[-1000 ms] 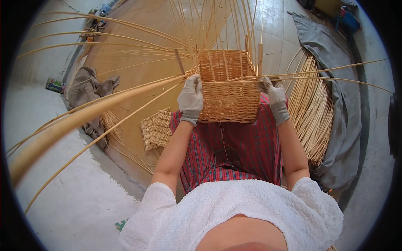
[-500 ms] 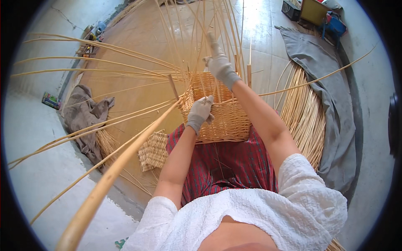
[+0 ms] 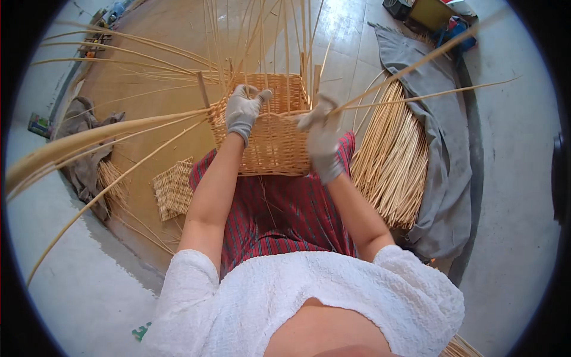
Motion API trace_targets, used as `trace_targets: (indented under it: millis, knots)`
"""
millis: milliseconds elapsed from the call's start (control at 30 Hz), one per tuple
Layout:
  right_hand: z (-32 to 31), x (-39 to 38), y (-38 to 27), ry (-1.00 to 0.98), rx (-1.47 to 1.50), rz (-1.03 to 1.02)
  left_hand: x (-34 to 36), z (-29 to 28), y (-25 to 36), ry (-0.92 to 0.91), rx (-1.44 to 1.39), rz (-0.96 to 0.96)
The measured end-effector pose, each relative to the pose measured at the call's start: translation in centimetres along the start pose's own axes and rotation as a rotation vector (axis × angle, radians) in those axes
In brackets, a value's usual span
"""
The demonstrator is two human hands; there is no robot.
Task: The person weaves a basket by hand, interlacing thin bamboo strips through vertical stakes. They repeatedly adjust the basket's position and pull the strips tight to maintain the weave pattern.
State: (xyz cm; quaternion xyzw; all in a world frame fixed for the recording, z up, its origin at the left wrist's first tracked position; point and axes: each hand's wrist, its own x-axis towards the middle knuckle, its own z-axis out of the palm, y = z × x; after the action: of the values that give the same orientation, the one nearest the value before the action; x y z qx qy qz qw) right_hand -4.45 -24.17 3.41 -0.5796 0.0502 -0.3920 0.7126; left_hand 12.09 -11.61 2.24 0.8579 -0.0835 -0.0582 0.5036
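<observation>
A half-woven wicker basket point(image 3: 273, 149) rests against my lap, its uneven upper edge bristling with long pale rods that fan out left, right and away from me. My left hand point(image 3: 242, 114), in a grey-white glove, is closed over the basket's near rim toward its left side, thumb pointing right. At the near right corner, my gloved right hand point(image 3: 325, 140) is smeared by motion but appears closed round a long wicker rod point(image 3: 410, 66), which slants up to the right. Short stakes, such as a wooden stake point(image 3: 203, 89), stand at the basket's corners.
A bundle of pale rods point(image 3: 395, 157) lies under a grey cloth point(image 3: 446, 178) on the right. Woven pieces point(image 3: 172, 189) and a dark cloth point(image 3: 80, 143) lie on the left. Thick rods point(image 3: 107, 126) stick out toward the left wall. Boxes point(image 3: 440, 18) stand at the far right.
My right hand has come down from the far upright rods to the near right corner with a rod. The left hand now grips the rim. The view has shifted.
</observation>
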Motion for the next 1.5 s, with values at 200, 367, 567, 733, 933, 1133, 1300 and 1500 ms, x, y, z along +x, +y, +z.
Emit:
trace_targets:
  millis: [200,367,567,733,933,1133,1300,1500]
  knots:
    - [-9.2,3.0,-1.3,0.344,-0.020,0.116,-4.5,1.8,3.7,-0.390,-0.189,-0.025]
    - [-5.7,9.6,0.8,0.000,0.051,-0.133,-5.1,5.0,3.3,-0.487,0.022,-0.022]
    - [-0.4,22.7,-0.1,-0.051,-0.070,0.364,-4.7,5.3,3.3,-0.448,-0.203,-0.157]
    - [-10.1,11.9,1.7,0.203,-0.310,-0.091,-6.4,4.7,2.2,-0.193,-0.317,0.169]
    - [-11.0,8.4,4.1,0.323,0.006,-0.017,-8.4,6.7,0.9,-0.117,0.403,0.737]
    - [-12.4,8.0,3.6,0.393,0.131,0.066,-7.2,7.1,1.9,-0.168,0.498,0.764]
    - [0.1,-1.0,-0.6,0.088,-0.179,-0.116,-5.2,9.2,-3.6,-0.054,0.615,0.864]
    - [1.8,3.1,-1.9,-0.250,0.488,0.030,-4.9,8.1,-4.1,-0.219,-0.886,0.367]
